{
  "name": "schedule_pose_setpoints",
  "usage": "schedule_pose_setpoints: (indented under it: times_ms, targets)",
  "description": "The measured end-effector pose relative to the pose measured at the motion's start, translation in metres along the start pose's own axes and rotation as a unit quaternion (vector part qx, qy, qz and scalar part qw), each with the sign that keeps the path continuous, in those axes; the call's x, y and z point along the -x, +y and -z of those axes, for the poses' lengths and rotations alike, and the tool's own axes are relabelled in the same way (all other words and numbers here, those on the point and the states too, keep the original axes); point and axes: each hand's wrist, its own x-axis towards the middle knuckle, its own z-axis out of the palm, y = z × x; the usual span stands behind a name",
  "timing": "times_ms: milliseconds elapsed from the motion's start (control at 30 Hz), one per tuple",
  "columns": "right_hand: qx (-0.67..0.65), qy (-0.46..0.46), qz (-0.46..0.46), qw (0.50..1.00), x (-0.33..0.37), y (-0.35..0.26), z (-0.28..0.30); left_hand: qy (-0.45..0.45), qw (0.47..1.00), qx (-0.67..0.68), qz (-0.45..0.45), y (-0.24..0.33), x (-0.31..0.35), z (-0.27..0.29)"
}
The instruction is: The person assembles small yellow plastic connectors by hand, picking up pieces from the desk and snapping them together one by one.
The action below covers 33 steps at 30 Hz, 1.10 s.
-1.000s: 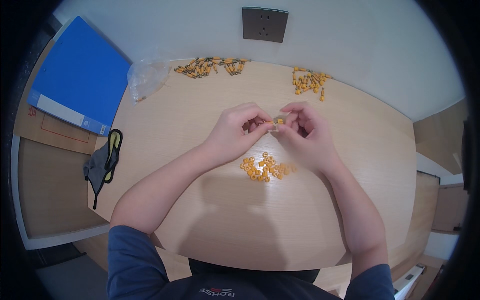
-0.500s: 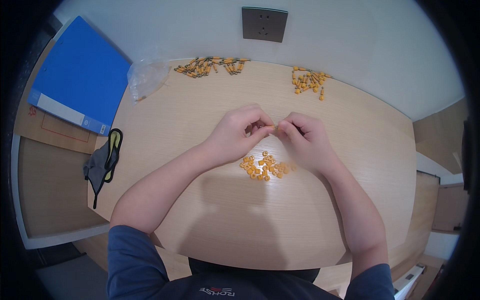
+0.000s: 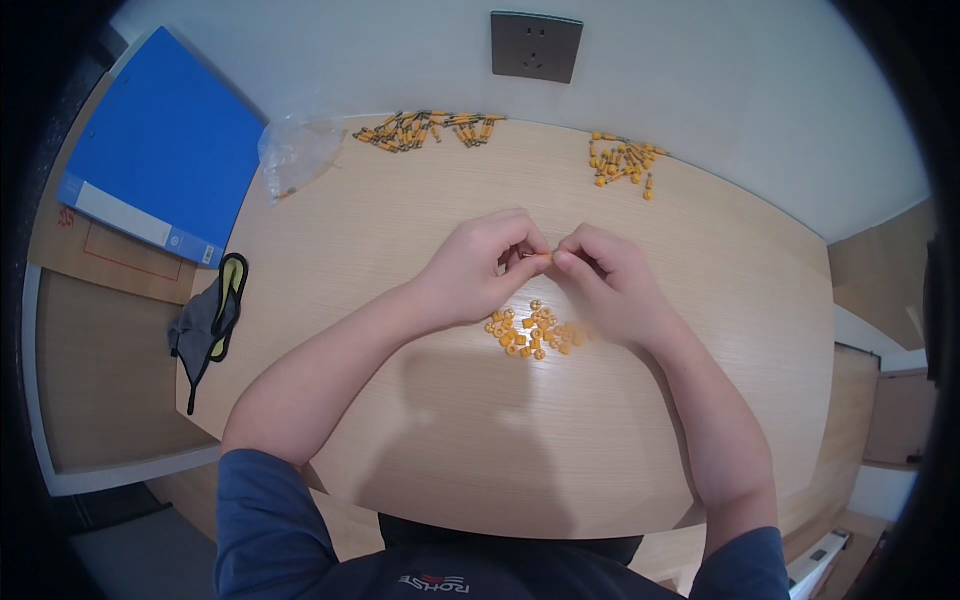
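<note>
Over the middle of the table, my left hand [image 3: 480,262] pinches a small orange rod-like piece [image 3: 543,257] between thumb and fingers. My right hand [image 3: 615,280] closes its thumb and forefinger on the other end of that piece, so the fingertips nearly meet and hide most of it. Just below the hands lies a loose pile of small yellow-orange ring-shaped caps [image 3: 522,338], its right side partly blurred near my right hand.
Thin orange-and-green rods [image 3: 410,130] lie by the wall. Right of them is a cluster of similar rods with round yellow ends [image 3: 622,162]. A clear plastic bag [image 3: 298,155], a blue binder [image 3: 165,145] and a grey pouch with black trim [image 3: 208,320] line the left side.
Both hands stay in almost the same place, the right fingertips shifting slightly on the piece. The whole view has moved a little.
</note>
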Motion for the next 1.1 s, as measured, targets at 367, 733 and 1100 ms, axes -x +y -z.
schedule_pose_setpoints:
  times_ms: [367, 733, 1100]
  targets:
    - [-0.031, -0.031, -0.079, 0.996, -0.001, -0.001, -0.003, 0.001, 0.997, -0.044, -0.066, -0.003, 0.000, -0.004]
    - [0.190, 0.180, 0.092, 0.961, -0.004, 0.014, -0.008, 0.128, 0.991, -0.050, -0.007, -0.004, -0.006, -0.002]
    - [0.121, 0.033, 0.131, 0.983, -0.005, 0.008, -0.003, 0.188, 0.982, -0.019, 0.012, -0.011, -0.008, 0.001]
